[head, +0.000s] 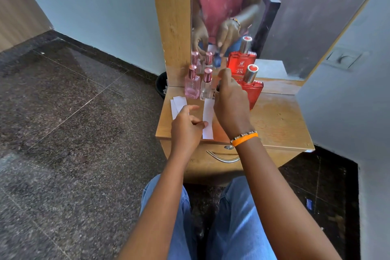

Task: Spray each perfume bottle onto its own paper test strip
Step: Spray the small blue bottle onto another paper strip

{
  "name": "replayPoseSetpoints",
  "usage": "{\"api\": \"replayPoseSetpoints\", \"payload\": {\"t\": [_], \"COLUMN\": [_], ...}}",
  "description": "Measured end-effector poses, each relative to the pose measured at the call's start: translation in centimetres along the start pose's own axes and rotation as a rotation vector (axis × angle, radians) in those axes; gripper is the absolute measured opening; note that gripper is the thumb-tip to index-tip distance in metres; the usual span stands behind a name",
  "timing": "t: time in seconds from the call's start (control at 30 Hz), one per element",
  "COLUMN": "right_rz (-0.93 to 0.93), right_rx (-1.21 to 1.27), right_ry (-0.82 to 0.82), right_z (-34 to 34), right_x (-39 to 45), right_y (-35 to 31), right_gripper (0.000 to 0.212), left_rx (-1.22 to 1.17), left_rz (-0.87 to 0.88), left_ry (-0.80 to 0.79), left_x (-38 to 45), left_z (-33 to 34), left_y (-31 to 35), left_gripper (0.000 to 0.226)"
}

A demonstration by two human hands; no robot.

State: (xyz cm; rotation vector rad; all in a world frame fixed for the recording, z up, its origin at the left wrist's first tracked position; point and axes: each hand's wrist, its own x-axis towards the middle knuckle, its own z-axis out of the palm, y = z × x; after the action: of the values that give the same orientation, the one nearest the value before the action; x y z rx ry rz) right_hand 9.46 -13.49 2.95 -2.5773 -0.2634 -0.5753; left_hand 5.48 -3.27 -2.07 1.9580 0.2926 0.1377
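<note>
My right hand is curled round a small bottle above the table's back. The hand hides the bottle itself, but the mirror shows a blue bottle's reflection under its fingers. A white paper strip lies below and to the left of that hand. My left hand rests at the table's front edge, its thumb tip touching the strip's left edge. More strips lie overlapped to the left. A pink bottle, a clear pink-capped bottle and a red bottle stand along the mirror.
The small wooden table has a mirror behind it and a drawer handle in front. A wall stands close on the right. A dark bin sits on the floor to the table's left. My knees are under the table front.
</note>
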Motion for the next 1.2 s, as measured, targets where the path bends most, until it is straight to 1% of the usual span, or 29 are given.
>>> {"api": "replayPoseSetpoints", "payload": {"t": [0.1,0.17,0.27,0.43,0.6,0.67,0.73,0.8,0.83,0.9,0.93,1.0,1.1,1.2], "right_rz": [-0.011,0.014,0.057,0.134,0.171,0.164,0.164,0.179,0.182,0.177,0.171,0.162,0.200,0.254], "right_rx": [0.032,0.065,0.113,0.178,0.215,0.227,0.257,0.300,0.315,0.358,0.394,0.485,0.645,0.832], "right_ry": [0.085,0.092,0.098,0.092,0.123,0.134,0.115,0.090,0.081,0.051,0.029,-0.003,-0.062,-0.096], "right_z": [-1.6,-2.4,-3.0,-3.6,-3.8,-3.7,-3.7,-3.6,-3.6,-3.7,-3.8,-4.2,-4.7,-5.0], "right_x": [-1.9,-3.1,-4.4,-5.5,-6.4,-6.6,-6.8,-6.8,-6.7,-6.4,-6.3,-5.9,-5.4,-5.3], "right_y": [0.2,0.5,1.3,2.5,3.2,3.3,3.3,3.3,3.3,3.6,3.7,4.1,4.4,4.5], "right_gripper": [0.035,0.032,0.032,0.043,0.043,0.043,0.044,0.042,0.041,0.037,0.033,0.024,0.015,0.004], "left_rx": [0.055,0.107,0.202,0.316,0.356,0.368,0.356,0.287,0.232,0.113,0.062,-0.037,-0.159,-0.171], "left_rz": [0.002,0.023,0.067,0.109,0.117,0.112,0.137,0.228,0.278,0.349,0.364,0.337,0.269,0.234], "left_ry": [-0.016,-0.024,0.008,0.054,0.079,0.077,0.090,0.103,0.082,-0.039,-0.115,-0.236,-0.277,-0.317], "left_x": [-0.1,-0.3,-0.6,-1.1,-1.1,-1.1,-1.3,-1.5,-1.7,-1.9,-2.1,-2.4,-2.6,-2.8], "left_z": [0.6,1.1,1.8,2.6,2.8,2.8,2.7,2.6,2.5,2.2,2.1,1.9,1.9,2.0], "left_y": [0.2,0.4,0.7,0.8,1.0,1.1,1.3,1.6,1.8,2.2,2.4,2.6,2.7,2.6], "left_gripper": [0.034,0.030,0.029,0.034,0.054,0.056,0.052,0.040,0.036,0.033,0.031,0.029,0.025,0.023]}}
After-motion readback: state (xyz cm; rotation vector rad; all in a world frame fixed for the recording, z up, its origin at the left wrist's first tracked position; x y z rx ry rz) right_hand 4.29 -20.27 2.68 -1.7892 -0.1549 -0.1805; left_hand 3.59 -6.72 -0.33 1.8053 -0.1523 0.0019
